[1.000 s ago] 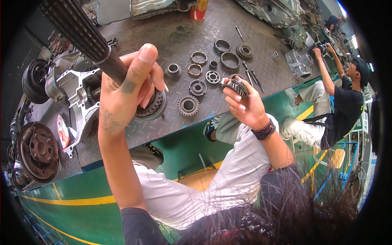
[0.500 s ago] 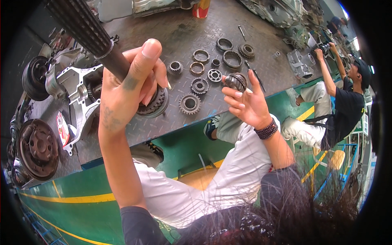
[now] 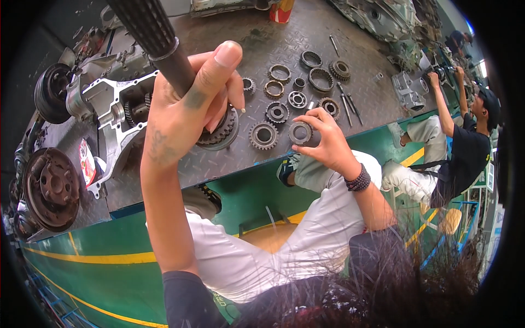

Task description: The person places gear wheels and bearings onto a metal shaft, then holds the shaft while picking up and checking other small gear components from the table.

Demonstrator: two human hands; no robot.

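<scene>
My left hand (image 3: 191, 104) is closed around a dark splined shaft (image 3: 147, 33), which slants up toward the upper left. Below its fingers is a gear (image 3: 221, 134), partly hidden, and I cannot tell whether it is on the shaft. A thick steel collar (image 3: 300, 133) is pinched between the thumb and fingers of my right hand (image 3: 325, 139), over the near edge of the table. Just beyond that hand lies a toothed gear (image 3: 329, 106). Nearest on its left are another gear (image 3: 263, 135), a synchronizer hub (image 3: 277, 112) and a ball bearing (image 3: 297, 99).
Rings and gears (image 3: 320, 80) spread over the metal checker-plate table (image 3: 240, 44), with dark rods (image 3: 350, 104) to their right. An opened gearbox housing (image 3: 117, 109) and rusty drum (image 3: 51, 188) stand left. At right, another person (image 3: 462, 136) handles parts by a casting (image 3: 409, 90).
My right hand has come nearer and left, and the collar now shows in its pinch. The gear formerly at its fingers lies uncovered on the table. My left hand keeps its grip; the view has shifted slightly.
</scene>
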